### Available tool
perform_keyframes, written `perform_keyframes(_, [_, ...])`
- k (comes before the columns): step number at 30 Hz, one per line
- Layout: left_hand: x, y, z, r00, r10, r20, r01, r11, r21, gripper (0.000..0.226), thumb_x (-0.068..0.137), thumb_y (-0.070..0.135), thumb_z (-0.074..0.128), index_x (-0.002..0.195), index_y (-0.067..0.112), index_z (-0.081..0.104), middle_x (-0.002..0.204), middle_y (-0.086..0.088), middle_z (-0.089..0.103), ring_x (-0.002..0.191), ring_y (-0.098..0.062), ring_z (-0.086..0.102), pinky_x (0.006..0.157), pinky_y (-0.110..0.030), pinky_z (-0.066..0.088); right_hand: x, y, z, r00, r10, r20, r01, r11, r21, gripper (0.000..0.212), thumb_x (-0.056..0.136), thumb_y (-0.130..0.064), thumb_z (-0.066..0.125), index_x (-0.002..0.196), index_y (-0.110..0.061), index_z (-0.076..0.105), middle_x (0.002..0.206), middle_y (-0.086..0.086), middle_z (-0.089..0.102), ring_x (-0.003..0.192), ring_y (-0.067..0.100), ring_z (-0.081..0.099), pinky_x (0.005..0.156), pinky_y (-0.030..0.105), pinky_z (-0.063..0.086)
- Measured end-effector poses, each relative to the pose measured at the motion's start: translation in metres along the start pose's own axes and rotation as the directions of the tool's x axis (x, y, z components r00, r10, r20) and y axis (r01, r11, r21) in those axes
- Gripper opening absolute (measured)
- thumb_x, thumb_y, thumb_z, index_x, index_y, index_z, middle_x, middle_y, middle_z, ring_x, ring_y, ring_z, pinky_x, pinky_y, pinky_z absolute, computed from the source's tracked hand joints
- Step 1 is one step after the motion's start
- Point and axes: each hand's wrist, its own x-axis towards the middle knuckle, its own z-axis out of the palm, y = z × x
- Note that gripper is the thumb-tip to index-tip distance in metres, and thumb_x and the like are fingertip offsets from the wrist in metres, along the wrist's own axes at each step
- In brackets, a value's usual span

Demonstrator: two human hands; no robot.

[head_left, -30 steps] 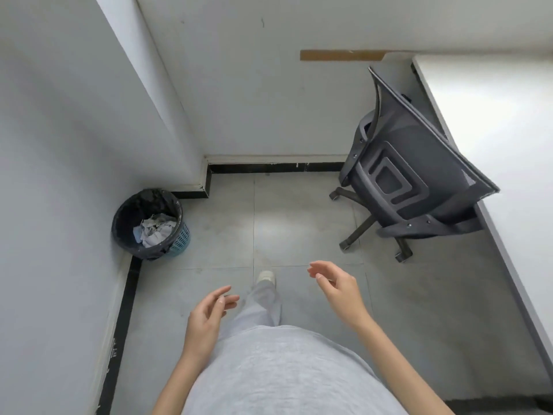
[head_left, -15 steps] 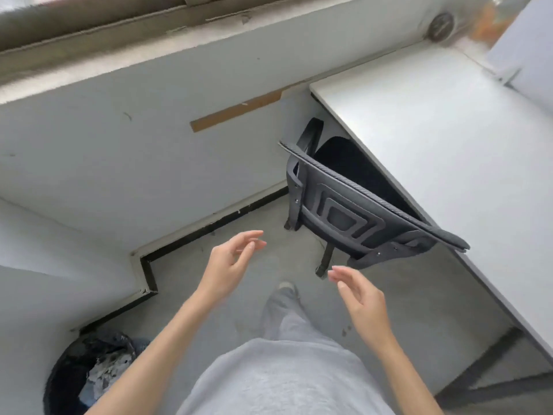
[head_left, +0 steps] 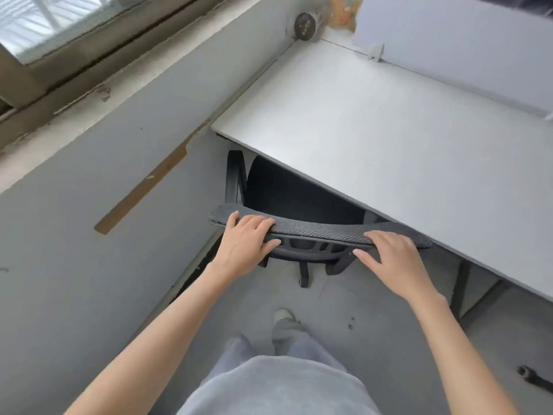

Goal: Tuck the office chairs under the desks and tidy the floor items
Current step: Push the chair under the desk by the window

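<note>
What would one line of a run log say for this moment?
step: tucking chair | left hand: grips chair backrest top | right hand: rests on backrest top | seat: partly under desk | floor: dark tool lying loose

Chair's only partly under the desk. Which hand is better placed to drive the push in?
Probably the left hand: it grips the chair backrest near its exposed end. The right hand rests on the end already level with the desk edge.
</note>
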Motion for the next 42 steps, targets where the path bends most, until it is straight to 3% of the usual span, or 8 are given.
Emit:
perform_keyframes(5, [0.000,-0.013,0.008,0.996,0.078,-0.034,-0.078,0.997,0.007,0.050,0.083,0.056,0.035,0.090,0.016,0.063,0.083,0.002,0.067,0.081,-0.023,0.063,0.074,-0.036,0.044,-0.011,-0.031,0.014,0.973,0.177,-0.145,-0.177,0.984,0.013,0.073,0.079,-0.067,0.031,0.101,-0.006,0.065,0.098,0.009,0.070,0.095,0.029,0.062,0.092,0.042,0.041])
perform_keyframes(11, [-0.019,-0.040,0.011,0.967,0.239,-0.086,-0.240,0.971,0.003,0.043,0.089,0.049,0.035,0.090,0.017,0.063,0.083,0.003,0.066,0.079,-0.023,0.062,0.074,-0.031,0.027,-0.048,-0.070,0.033,0.929,0.324,-0.179,-0.315,0.946,0.076,0.070,0.081,-0.067,0.042,0.102,-0.005,0.065,0.102,0.010,0.069,0.099,0.028,0.059,0.092,0.038,0.038])
perform_keyframes(16, [-0.025,-0.068,0.003,0.923,0.377,-0.076,-0.374,0.926,0.056,0.040,0.090,0.047,0.035,0.091,0.017,0.061,0.084,0.003,0.064,0.079,-0.023,0.060,0.076,-0.031,0.027,-0.075,-0.112,0.055,0.875,0.422,-0.239,-0.409,0.907,0.105,0.064,0.081,-0.062,0.036,0.097,-0.007,0.065,0.094,0.006,0.069,0.092,0.026,0.061,0.088,0.034,0.036])
perform_keyframes(20, [-0.018,-0.084,-0.003,0.887,0.462,-0.023,-0.456,0.881,0.123,0.047,0.092,0.051,0.027,0.093,0.018,0.060,0.087,0.003,0.064,0.079,-0.023,0.060,0.078,-0.031,0.028,-0.091,-0.136,0.068,0.850,0.445,-0.281,-0.435,0.895,0.102,0.056,0.084,-0.057,0.037,0.096,-0.010,0.064,0.093,0.003,0.070,0.090,0.025,0.062,0.088,0.038,0.041])
perform_keyframes(25, [-0.002,-0.081,-0.008,0.854,0.520,-0.005,-0.514,0.847,0.137,0.057,0.095,0.052,0.016,0.092,0.018,0.060,0.087,0.003,0.064,0.077,-0.024,0.059,0.079,-0.033,0.028,-0.095,-0.135,0.071,0.829,0.446,-0.337,-0.451,0.890,0.068,0.047,0.084,-0.049,0.041,0.096,-0.010,0.065,0.093,0.003,0.070,0.088,0.026,0.064,0.086,0.031,0.031])
perform_keyframes(31, [0.008,-0.068,-0.008,0.838,0.545,-0.034,-0.538,0.834,0.122,0.061,0.095,0.053,0.012,0.089,0.017,0.060,0.086,0.002,0.063,0.074,-0.024,0.058,0.078,-0.033,0.027,-0.096,-0.119,0.070,0.828,0.421,-0.370,-0.434,0.900,0.053,0.040,0.082,-0.039,0.043,0.098,-0.009,0.065,0.097,0.004,0.070,0.091,0.025,0.064,0.085,0.030,0.032])
perform_keyframes(36, [0.026,-0.060,-0.008,0.821,0.571,-0.003,-0.569,0.818,0.082,0.064,0.094,0.054,0.007,0.092,0.017,0.059,0.088,0.001,0.063,0.078,-0.024,0.059,0.077,-0.039,0.041,-0.094,-0.111,0.071,0.810,0.437,-0.391,-0.445,0.893,0.075,0.032,0.078,-0.027,0.055,0.101,-0.008,0.065,0.100,0.004,0.070,0.095,0.025,0.063,0.086,0.032,0.034])
perform_keyframes(42, [0.037,-0.025,0.002,0.817,0.576,0.002,-0.576,0.816,0.045,0.061,0.093,0.054,0.009,0.093,0.016,0.057,0.087,0.000,0.061,0.078,-0.025,0.056,0.077,-0.040,0.038,-0.102,-0.071,0.067,0.800,0.444,-0.404,-0.437,0.892,0.115,0.037,0.082,-0.036,0.044,0.100,-0.012,0.065,0.099,0.002,0.069,0.093,0.024,0.062,0.083,0.029,0.029])
